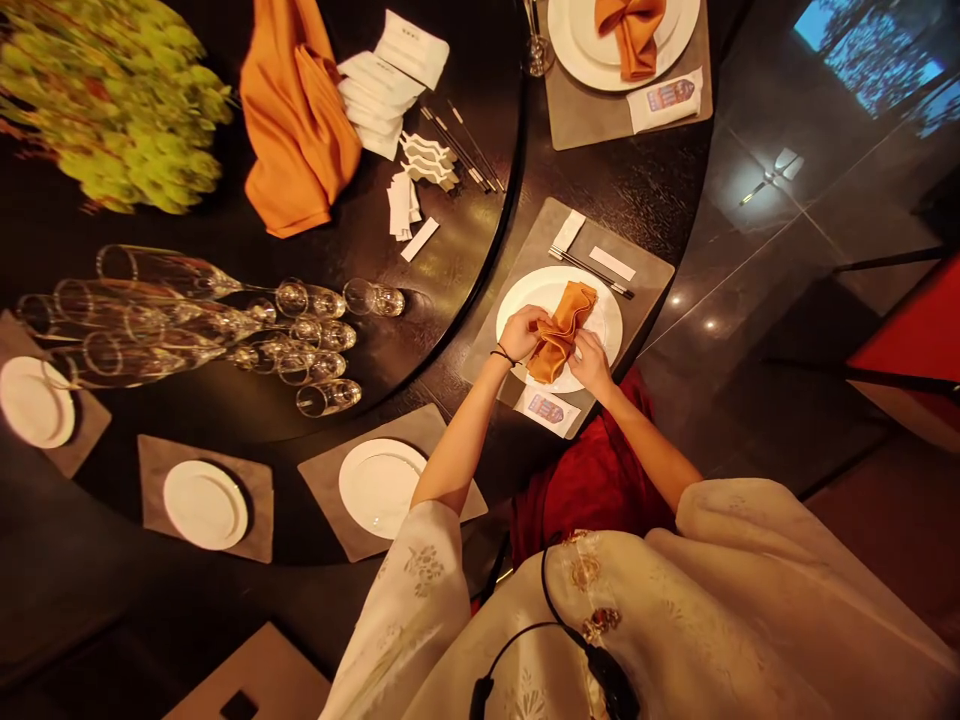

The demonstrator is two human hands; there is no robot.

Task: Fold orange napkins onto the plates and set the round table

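Note:
An orange cloth napkin (564, 335), gathered into folds, lies across a white plate (510, 300). My left hand (523, 332) pinches the napkin's left side near its middle. From the right, my right hand (590, 362) has its fingers closed on the opposite edge. The plate rests on a grey-brown placemat (651, 262). Behind the plate lie dark chopsticks (592, 272), a white rest (568, 232) and a white paper strip (613, 263). A printed white packet (551, 410) sits on the near side of the placemat.
The raised round turntable (450, 270) holds many glasses (187, 325), orange napkins (296, 130), white packets (386, 85), spare chopsticks (465, 150) and green foliage (112, 110). A finished-looking setting with a folded napkin (636, 40) lies beyond. Plates (382, 485) on placemats follow the left edge. A red chair (915, 340) stands right.

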